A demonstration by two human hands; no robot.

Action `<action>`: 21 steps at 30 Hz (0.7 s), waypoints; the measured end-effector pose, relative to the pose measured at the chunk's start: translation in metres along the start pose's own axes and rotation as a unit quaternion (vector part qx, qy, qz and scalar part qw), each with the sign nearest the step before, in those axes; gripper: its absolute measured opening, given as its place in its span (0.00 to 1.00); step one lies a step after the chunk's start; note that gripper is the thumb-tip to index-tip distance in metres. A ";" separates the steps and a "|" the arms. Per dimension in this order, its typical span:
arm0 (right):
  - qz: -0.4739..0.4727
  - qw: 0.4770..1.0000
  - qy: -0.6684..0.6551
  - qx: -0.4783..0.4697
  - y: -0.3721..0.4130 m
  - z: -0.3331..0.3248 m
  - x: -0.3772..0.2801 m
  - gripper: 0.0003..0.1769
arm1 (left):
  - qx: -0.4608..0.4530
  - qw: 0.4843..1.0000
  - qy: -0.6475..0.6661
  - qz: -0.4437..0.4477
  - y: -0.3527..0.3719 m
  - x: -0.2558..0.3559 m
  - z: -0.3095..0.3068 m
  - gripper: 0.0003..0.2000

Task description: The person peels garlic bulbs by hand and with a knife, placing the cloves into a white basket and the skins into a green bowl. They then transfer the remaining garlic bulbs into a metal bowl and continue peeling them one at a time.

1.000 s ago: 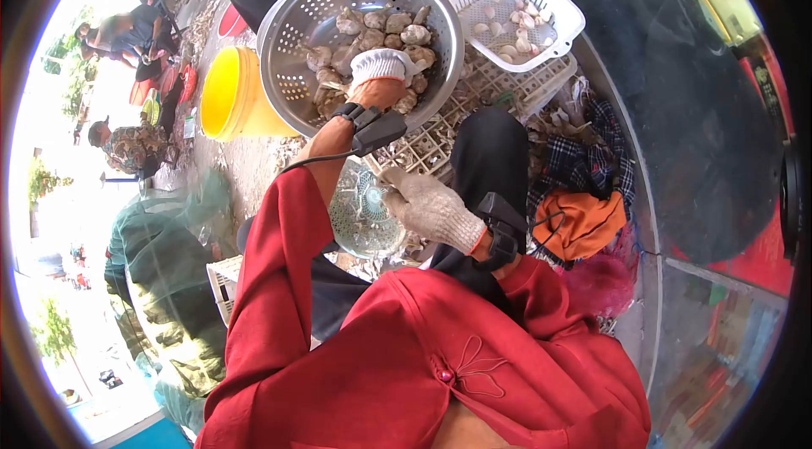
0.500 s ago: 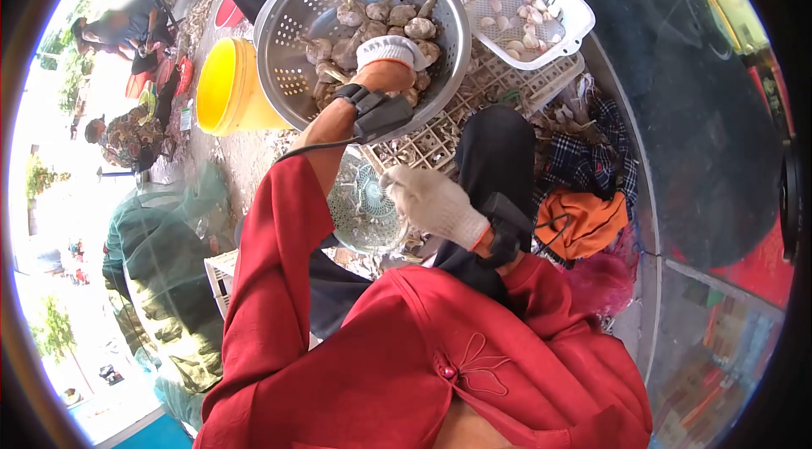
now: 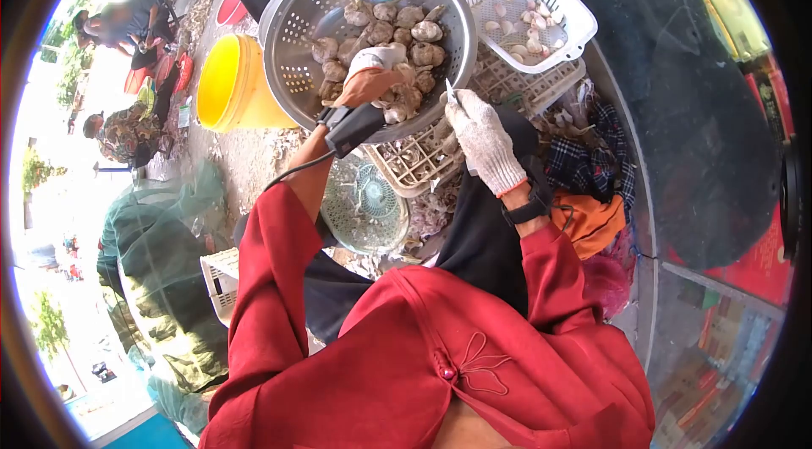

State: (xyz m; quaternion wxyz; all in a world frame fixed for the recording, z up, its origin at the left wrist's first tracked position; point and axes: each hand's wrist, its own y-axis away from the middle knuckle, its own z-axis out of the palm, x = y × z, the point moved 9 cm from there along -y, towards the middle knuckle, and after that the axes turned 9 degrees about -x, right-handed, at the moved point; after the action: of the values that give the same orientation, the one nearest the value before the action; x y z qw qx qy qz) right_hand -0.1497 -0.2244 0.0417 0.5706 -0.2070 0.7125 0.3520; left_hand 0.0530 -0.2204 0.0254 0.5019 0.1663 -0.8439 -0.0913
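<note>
A perforated steel colander (image 3: 296, 47) holds several garlic bulbs (image 3: 427, 30), some with stalks. Inside it, near the front rim, my left hand (image 3: 372, 81) in a partial white glove closes its fingers round a garlic bulb (image 3: 404, 98), partly covered by the hand. My right hand (image 3: 482, 136), in a whitish knit glove, is just right of the colander's rim. Its fingers grip a small knife (image 3: 450, 91), with only the short blade showing upward. Behind and to the right, a white plastic basket (image 3: 575, 30) contains loose garlic cloves (image 3: 534, 22).
A beige plastic crate (image 3: 410, 166) supports the colander and basket. Below it, a pale green strainer basket (image 3: 338, 204) sits among garlic skins. A yellow bucket (image 3: 224, 85) stands left. Cloth, including an orange piece (image 3: 592, 225), lies right. Other people sit at far left.
My left hand has shifted toward me within the colander, now round a bulb. My right hand has risen from above the strainer to beside the colander's rim, and the knife blade now shows.
</note>
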 end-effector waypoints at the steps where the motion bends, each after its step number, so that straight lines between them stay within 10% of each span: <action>1: -0.011 0.999 0.034 0.015 -0.003 0.000 0.000 0.12 | 0.003 0.999 0.032 -0.001 0.002 -0.002 -0.001 0.13; 9: -0.195 0.970 0.138 0.035 -0.014 0.025 -0.032 0.12 | 0.017 0.862 0.507 -0.010 0.028 -0.010 0.007 0.12; 21: -0.183 0.952 0.233 0.072 -0.002 0.050 -0.041 0.13 | 0.195 0.880 0.429 -0.054 0.066 -0.021 0.019 0.20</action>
State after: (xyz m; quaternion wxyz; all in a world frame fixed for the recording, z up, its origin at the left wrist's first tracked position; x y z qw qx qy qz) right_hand -0.1043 -0.1930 0.0758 0.4565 -0.3686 0.7990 0.1316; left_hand 0.0332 -0.1514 0.0204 0.7662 0.3295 -0.5365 0.1284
